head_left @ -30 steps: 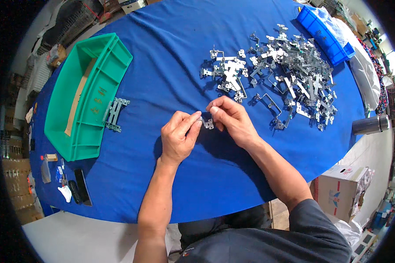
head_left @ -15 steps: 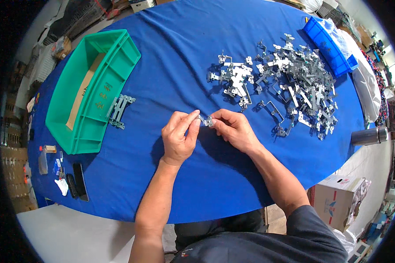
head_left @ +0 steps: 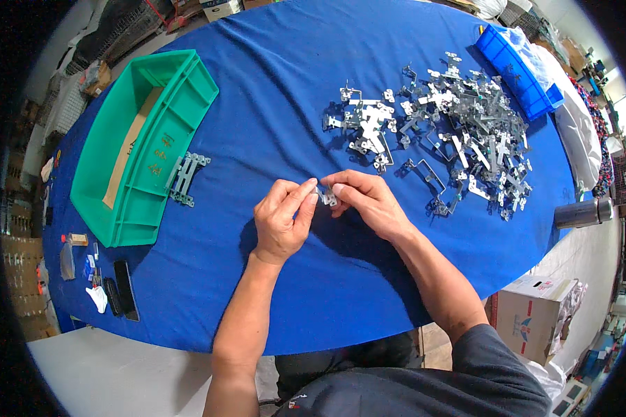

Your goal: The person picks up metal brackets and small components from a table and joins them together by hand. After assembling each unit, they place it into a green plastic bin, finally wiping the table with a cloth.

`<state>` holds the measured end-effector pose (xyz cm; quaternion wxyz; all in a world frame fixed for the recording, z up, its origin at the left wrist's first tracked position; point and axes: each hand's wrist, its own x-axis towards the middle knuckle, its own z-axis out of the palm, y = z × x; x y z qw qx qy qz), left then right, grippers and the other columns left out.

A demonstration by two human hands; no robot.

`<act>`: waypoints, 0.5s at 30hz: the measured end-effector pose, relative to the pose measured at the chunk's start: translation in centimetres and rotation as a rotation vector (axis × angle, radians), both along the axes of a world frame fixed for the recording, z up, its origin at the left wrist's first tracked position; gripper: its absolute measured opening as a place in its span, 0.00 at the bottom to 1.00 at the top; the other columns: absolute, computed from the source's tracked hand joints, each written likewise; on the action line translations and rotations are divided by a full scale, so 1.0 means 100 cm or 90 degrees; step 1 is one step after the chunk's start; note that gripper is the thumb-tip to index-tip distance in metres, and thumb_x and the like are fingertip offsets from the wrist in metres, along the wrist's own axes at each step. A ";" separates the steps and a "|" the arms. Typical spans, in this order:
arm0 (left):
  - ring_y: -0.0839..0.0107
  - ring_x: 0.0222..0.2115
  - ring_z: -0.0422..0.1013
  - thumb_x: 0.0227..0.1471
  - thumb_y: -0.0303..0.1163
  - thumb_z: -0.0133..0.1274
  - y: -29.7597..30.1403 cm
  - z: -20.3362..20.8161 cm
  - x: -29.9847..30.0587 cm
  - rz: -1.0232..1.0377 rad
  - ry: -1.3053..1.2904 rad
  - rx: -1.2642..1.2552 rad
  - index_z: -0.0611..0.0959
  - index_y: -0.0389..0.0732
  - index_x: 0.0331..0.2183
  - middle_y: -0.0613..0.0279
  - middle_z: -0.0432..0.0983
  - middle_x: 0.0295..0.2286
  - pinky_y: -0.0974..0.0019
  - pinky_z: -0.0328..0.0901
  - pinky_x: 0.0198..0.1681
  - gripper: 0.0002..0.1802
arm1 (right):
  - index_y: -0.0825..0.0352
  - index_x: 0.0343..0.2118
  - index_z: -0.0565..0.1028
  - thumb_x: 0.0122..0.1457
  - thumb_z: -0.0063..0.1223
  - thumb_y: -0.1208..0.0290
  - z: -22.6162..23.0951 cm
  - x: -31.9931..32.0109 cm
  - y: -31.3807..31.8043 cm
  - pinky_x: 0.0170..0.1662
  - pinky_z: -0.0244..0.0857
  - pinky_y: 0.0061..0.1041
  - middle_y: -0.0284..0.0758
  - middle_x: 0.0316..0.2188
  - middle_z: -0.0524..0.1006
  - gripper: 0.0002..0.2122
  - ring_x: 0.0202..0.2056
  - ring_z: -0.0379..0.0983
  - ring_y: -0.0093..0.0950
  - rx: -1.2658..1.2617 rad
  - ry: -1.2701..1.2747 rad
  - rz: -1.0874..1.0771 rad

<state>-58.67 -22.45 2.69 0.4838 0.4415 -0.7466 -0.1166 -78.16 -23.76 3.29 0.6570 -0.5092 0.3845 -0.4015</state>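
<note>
A small silvery metal bracket is held up over the blue cloth, between my two hands. My left hand pinches its left end between thumb and fingertips. Thumb and curled fingers of my right hand close on the other end. Fingers cover much of the part, so its full shape is hidden. To the right and beyond lies a large heap of loose metal brackets, with a smaller cluster of brackets at its left. Several brackets are lined up against the green bin on the left.
The green plastic bin at left has cardboard inside. A blue crate with plastic wrap stands far right. A metal flask lies at the right edge. A phone and small bottle are near left; a carton stands lower right.
My right fingers have shifted and curled differently around the bracket, which has turned slightly. My left hand keeps its pinch. The whole view has moved a little.
</note>
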 end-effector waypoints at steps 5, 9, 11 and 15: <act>0.66 0.22 0.73 0.51 0.26 0.61 0.001 0.001 -0.001 -0.021 -0.026 -0.008 0.86 0.39 0.39 0.61 0.75 0.25 0.64 0.68 0.24 0.10 | 0.70 0.41 0.76 0.68 0.49 0.68 0.000 0.002 0.001 0.29 0.68 0.18 0.29 0.29 0.75 0.10 0.28 0.71 0.16 -0.022 0.033 -0.040; 0.66 0.22 0.73 0.51 0.26 0.61 0.000 0.004 -0.002 -0.027 -0.040 -0.030 0.86 0.38 0.39 0.60 0.75 0.26 0.64 0.68 0.24 0.10 | 0.69 0.40 0.76 0.68 0.50 0.67 -0.009 0.003 -0.002 0.27 0.66 0.16 0.27 0.26 0.74 0.10 0.25 0.69 0.14 -0.006 -0.092 -0.115; 0.66 0.22 0.73 0.52 0.25 0.60 0.000 0.003 0.000 0.018 -0.028 -0.045 0.86 0.38 0.39 0.60 0.75 0.26 0.64 0.68 0.24 0.10 | 0.68 0.41 0.76 0.67 0.51 0.66 -0.006 -0.001 -0.002 0.26 0.65 0.16 0.27 0.26 0.74 0.10 0.24 0.69 0.15 0.049 0.012 -0.075; 0.65 0.23 0.74 0.53 0.25 0.59 0.002 0.002 0.001 0.079 0.001 -0.037 0.86 0.38 0.39 0.59 0.75 0.26 0.64 0.68 0.24 0.10 | 0.69 0.40 0.78 0.65 0.52 0.68 0.006 0.002 0.003 0.24 0.62 0.16 0.27 0.25 0.76 0.10 0.23 0.69 0.14 -0.010 0.133 0.004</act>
